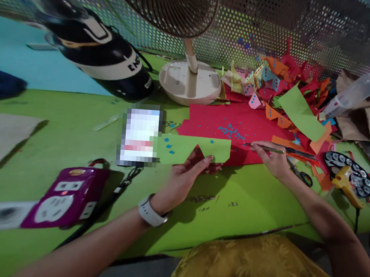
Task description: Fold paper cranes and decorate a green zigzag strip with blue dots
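My left hand (185,177) pinches the lower edge of a light green paper piece (190,149) that has small blue squares stuck on it and a notch cut in its bottom edge. My right hand (274,159) is closed on a thin green stick-like tool (263,147), its tip resting on the red paper sheet (211,123) among tiny blue paper squares (230,131). A white watch sits on my left wrist.
A fan base (189,82) stands behind the red sheet. Beyond it lie a dark helmet (99,52) and a heap of coloured paper scraps (280,82). Scissors (299,174), a yellow glue gun (346,185), a purple power strip (66,197) and a blurred phone (140,135) lie on the green table.
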The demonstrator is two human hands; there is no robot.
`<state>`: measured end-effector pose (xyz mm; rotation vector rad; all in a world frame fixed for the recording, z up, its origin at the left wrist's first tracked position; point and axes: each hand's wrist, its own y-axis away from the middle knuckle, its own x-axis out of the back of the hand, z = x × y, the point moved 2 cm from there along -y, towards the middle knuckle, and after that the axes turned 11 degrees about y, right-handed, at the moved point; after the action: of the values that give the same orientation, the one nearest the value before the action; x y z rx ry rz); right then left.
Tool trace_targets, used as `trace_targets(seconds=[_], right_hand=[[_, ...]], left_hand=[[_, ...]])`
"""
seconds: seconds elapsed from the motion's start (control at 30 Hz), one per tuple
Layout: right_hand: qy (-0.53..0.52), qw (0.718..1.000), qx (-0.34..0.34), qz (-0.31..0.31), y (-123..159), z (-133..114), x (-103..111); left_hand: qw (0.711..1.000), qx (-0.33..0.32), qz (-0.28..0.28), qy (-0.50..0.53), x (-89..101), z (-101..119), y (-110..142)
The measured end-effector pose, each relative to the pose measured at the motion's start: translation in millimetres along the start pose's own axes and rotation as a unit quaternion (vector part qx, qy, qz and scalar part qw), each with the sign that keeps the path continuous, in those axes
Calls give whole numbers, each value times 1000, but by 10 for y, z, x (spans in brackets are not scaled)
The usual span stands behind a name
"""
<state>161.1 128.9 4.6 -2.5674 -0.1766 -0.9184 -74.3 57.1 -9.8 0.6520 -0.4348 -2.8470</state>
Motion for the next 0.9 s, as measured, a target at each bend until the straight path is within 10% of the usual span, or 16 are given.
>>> trace_targets(seconds=[0.57, 0.9], right_hand=[[-40, 998, -46, 12, 38, -54, 53], [-219, 969, -106, 40, 121, -515, 156]], left_hand=[[1000, -6, -16, 5, 11, -14, -12], [998, 50, -47, 5, -117, -119, 126]])
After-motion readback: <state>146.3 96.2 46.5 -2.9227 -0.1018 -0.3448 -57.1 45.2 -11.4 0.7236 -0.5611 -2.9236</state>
